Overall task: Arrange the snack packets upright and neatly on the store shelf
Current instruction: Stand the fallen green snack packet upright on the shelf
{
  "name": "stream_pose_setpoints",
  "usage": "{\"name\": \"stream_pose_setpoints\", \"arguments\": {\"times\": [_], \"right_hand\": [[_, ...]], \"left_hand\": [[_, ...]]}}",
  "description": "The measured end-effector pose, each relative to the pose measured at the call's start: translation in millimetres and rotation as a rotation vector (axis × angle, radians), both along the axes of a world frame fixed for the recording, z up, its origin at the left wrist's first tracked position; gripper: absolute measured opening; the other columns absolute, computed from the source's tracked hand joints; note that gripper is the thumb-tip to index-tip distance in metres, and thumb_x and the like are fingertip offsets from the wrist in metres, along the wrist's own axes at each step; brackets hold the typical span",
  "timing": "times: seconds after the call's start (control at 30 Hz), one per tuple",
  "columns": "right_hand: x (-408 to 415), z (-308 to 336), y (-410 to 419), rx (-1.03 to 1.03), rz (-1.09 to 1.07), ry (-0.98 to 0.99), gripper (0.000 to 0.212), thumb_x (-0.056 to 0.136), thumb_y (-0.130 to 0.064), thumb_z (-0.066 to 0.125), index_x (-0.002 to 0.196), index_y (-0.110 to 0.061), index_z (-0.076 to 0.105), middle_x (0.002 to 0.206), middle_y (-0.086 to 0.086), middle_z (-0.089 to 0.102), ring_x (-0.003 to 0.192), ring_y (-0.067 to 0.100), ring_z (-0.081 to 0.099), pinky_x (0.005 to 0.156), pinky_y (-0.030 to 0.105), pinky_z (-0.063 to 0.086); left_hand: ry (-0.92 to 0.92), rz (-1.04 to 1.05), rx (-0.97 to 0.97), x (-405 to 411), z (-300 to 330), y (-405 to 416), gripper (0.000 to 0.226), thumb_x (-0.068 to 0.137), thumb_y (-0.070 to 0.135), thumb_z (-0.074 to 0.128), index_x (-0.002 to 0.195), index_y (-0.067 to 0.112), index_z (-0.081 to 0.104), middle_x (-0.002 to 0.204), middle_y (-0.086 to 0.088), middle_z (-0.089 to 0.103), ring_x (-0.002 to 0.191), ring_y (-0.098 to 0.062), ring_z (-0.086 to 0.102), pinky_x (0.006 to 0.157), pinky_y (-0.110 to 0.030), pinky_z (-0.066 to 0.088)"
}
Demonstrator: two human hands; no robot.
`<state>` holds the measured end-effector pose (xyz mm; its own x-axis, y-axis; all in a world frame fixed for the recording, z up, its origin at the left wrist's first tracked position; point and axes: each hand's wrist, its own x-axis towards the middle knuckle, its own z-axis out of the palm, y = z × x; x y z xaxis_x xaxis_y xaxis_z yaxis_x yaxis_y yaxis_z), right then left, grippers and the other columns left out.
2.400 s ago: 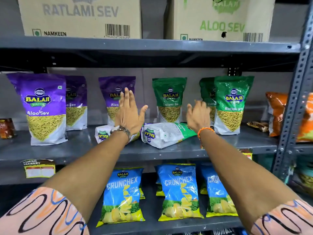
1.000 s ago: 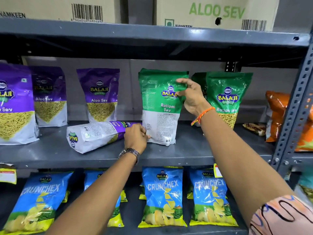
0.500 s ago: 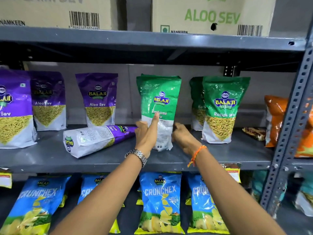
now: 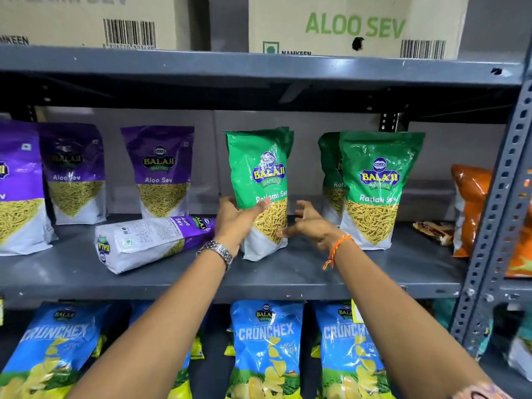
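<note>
A green Ratlami Sev packet point(image 4: 259, 174) stands upright in the middle of the grey shelf point(image 4: 288, 277), turned slightly to the right. My left hand point(image 4: 236, 223) grips its lower left side, thumb across the front. My right hand point(image 4: 311, 223) hovers just right of it, fingers spread, holding nothing. A purple Aloo Sev packet point(image 4: 149, 240) lies on its side to the left of my left wrist. Upright purple packets point(image 4: 159, 171) stand behind it and further left. Two more green packets point(image 4: 377, 188) stand upright at the right.
Orange packets point(image 4: 472, 208) and a small flat packet point(image 4: 431, 227) lie at the shelf's right end beside the perforated upright post point(image 4: 498, 203). Cardboard cartons point(image 4: 354, 24) sit on the shelf above. Blue Crunchex packets point(image 4: 267, 349) fill the shelf below.
The green packet went from lying flat to standing upright, and has now turned its front forward. My right hand has let go and opened beside it. The left hand still holds it.
</note>
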<state>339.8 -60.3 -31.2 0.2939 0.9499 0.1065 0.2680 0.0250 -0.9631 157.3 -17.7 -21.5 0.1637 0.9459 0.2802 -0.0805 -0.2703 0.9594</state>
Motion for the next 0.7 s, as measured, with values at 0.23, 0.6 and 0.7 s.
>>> {"name": "stream_pose_setpoints", "arguments": {"times": [0.23,0.6,0.7], "right_hand": [[-4.7,-18.0,16.9,0.088,-0.045,-0.098,0.074,0.049,-0.006,0.098,0.109,-0.018,0.055,0.114,0.004,0.069,0.115,0.024,0.066,0.108,0.042,0.051],[-23.3,-15.4,0.1,0.036,-0.251,-0.289,0.11,0.047,-0.042,0.097,0.136,-0.007,0.043,0.141,0.015,0.05,0.136,0.034,0.049,0.112,0.042,0.044],[-52.9,-6.4,-29.3,0.335,-0.521,-0.369,0.081,0.074,-0.03,0.086,0.138,-0.009,0.041,0.14,0.017,0.045,0.133,0.04,0.043,0.106,0.05,0.039]], "left_hand": [[0.056,-0.062,0.016,7.1,-9.9,35.2,0.048,0.085,0.024,0.075,0.126,0.008,0.055,0.128,-0.013,0.069,0.119,-0.029,0.065,0.106,-0.05,0.049],[0.056,-0.112,0.026,-4.4,-2.3,23.8,0.062,0.092,0.027,0.067,0.141,0.002,0.037,0.142,-0.013,0.057,0.123,-0.022,0.057,0.103,-0.035,0.049],[0.113,0.039,0.089,-36.2,23.7,33.4,0.057,0.094,0.027,0.065,0.142,0.007,0.042,0.125,-0.007,0.059,0.112,-0.018,0.056,0.096,-0.028,0.043]]}}
